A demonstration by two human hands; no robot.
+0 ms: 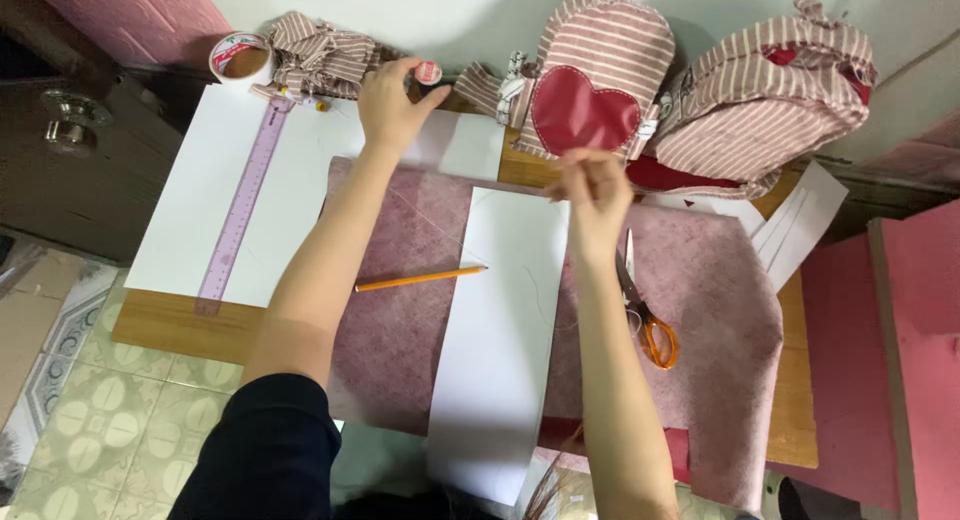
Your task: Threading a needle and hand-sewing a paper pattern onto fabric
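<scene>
Both hands up at top centre of frame, working w/ thread over pink felt.

Left hand point(388, 108) fingers grip a small red-white spool point(428, 73) near desk's point(160, 325) back edge. Right hand point(592, 185) fingers pinched shut, prob. on thin thread, too fine to tell. Pink felt sheet point(400, 330) mid-frame, white paper strip point(498, 330) on it; pencil point(420, 278) centre, orange scissors point(648, 325) just right of the right arm.

**Two arms reach forward**

Both bare arms stretch out, away from the body. The left hand point(392, 105) is farther out, with its fingers curled and pinching. The right hand point(592, 193) is blurry, its fingers bunched together and pointing down.
</scene>
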